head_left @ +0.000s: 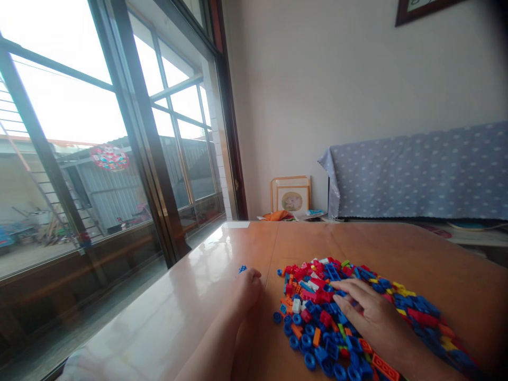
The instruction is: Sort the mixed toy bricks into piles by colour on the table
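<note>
My left hand (248,290) rests on the table left of the pile, its fingers curled closed. A small blue toy brick (242,269) with studs shows just past its knuckles and appears to be in its grip; the hand hides the rest. Over the pile of toy bricks (313,312) reaches my right hand (367,307). Its thumb and index finger are apart, with the fingertips touching or just above red and blue pieces. The pile mixes red, blue, orange, white, yellow and green bricks. Several blue wheel-like rings (305,341) lie along its near left side.
The pile spreads over the glossy brown table (262,243) toward the right. A white sheet (236,225) lies at the far edge. Tall glass windows (130,159) stand at left. Behind are framed pictures (292,200) and a polka-dot cloth (416,174) draped over something.
</note>
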Motion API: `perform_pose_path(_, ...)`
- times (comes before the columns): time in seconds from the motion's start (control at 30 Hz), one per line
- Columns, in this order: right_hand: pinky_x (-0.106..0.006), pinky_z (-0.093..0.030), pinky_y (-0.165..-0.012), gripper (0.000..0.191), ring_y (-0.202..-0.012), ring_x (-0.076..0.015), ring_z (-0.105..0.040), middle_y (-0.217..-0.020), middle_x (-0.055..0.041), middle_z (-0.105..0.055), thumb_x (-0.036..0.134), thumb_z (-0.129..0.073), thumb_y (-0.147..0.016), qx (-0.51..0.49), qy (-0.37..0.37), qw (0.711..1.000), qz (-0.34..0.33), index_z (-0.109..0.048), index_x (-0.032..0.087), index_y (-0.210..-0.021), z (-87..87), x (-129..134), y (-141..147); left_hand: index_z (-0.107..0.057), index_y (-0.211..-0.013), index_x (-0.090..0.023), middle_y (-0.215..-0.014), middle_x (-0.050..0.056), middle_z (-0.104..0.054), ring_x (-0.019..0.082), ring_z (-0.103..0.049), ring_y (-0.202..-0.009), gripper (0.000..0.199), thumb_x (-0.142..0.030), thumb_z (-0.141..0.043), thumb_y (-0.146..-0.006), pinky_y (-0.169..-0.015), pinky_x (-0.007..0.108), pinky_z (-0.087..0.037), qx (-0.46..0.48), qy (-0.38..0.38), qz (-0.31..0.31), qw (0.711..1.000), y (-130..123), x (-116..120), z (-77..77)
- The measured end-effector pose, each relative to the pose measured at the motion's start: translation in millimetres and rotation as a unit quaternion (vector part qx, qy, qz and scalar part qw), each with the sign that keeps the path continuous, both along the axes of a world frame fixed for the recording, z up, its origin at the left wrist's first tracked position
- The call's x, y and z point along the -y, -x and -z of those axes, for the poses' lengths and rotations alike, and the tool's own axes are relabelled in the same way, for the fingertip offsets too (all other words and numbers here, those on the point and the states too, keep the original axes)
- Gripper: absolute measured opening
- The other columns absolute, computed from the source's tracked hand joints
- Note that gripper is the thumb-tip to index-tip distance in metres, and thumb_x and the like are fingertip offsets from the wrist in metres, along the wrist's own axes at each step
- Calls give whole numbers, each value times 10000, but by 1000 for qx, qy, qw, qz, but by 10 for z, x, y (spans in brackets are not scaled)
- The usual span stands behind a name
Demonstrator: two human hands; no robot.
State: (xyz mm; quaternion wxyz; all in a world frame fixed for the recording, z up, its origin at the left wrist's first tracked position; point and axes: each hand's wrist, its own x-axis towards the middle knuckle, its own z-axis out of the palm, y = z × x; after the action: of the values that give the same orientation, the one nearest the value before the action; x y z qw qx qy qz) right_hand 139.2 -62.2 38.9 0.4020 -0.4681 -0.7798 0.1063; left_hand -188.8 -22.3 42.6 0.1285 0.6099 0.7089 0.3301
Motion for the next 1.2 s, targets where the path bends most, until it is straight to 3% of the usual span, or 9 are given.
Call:
perform_pose_path(0.2, -307, -585, -749, 344, -845, -191, -676, -1153, -79, -665, 453, -482, -941, -12, 11, 1000, 7, -669, 248, -1144, 49, -49, -38, -716, -1009, -183, -1075, 76, -714, 191, -629, -1029, 303, -126, -466, -849, -886, 252, -441, -91, 4, 25, 996, 65, -47, -3)
perform_pose_path(0.37, -369, -545, -892, 347, -1006, -227, -661, -1136, -73, -685, 442, -455, -952, 28, -9, 998, 49, -670, 247, -1142, 74, -134, -111, -695, -1052, -182, -1097, 83, -689, 195, -613, -1041, 326, -101, -456, -847, -902, 273, -439, -110, -56, 28, 992, 14, -65, 45)
perform_pose_path(0.57, -478, -452, -1015, 401, -1157, -289, -592, -1209, -98, -683, 446, -461, -937, 142, -46, 982, 113, -683, 246, -1204, 62, -260, -168, -681, -1083, -223, -1101, 62, -676, 216, -589, -1056, 290, -182, -454, -907, -922, 319, -438, -103, -115, 158, 975, -214, 48, 43)
perform_pose_path(0.73, -634, -237, -1121, 425, -1367, -337, -422, -1432, -51, -551, 562, -460, -925, 223, -10, 968, 115, -639, 402, -1275, 48, -248, -77, -685, -1068, -245, -1058, 56, -667, 222, -585, -1016, 280, -195, -465, -903, -893, 330, -448, -102, -117, 237, 959, -378, 142, -13)
perform_pose_path(0.83, -690, -126, -1120, 469, -1433, -363, -318, -1502, -44, -477, 619, -402, -934, 247, 30, 963, 105, -595, 432, -1318, 54, -228, -28, -693, -1050, -242, -1045, 62, -667, 223, -588, -996, 277, -208, -456, -912, -888, 338, -452, -102, -115, 254, 955, -403, 165, -37)
perform_pose_path(0.97, -685, -133, -1119, 527, -1413, -363, -351, -1449, -75, -533, 645, -341, -942, 250, 66, 961, 101, -592, 398, -1334, 98, -255, -53, -701, -1043, -244, -1029, 67, -667, 226, -593, -989, 268, -229, -467, -913, -882, 346, -462, -98, -117, 256, 955, -396, 170, -44)
perform_pose_path(1.07, -670, -170, -1120, 495, -1359, -350, -424, -1398, -85, -570, 610, -403, -932, 243, 53, 963, 103, -611, 378, -1316, 106, -274, -87, -705, -1039, -249, -1015, 68, -668, 228, -599, -982, 256, -248, -484, -910, -873, 351, -474, -92, -122, 254, 955, -396, 175, -51)
perform_pose_path(1.2, -619, -238, -1133, 457, -1323, -321, -463, -1386, -85, -566, 554, -467, -923, 213, 22, 974, 79, -619, 366, -1312, -14, -180, -45, -683, -1093, -256, -1043, 72, -671, 238, -606, -1012, 255, -268, -502, -913, -885, 370, -492, -79, -141, 252, 954, -420, 211, -84)
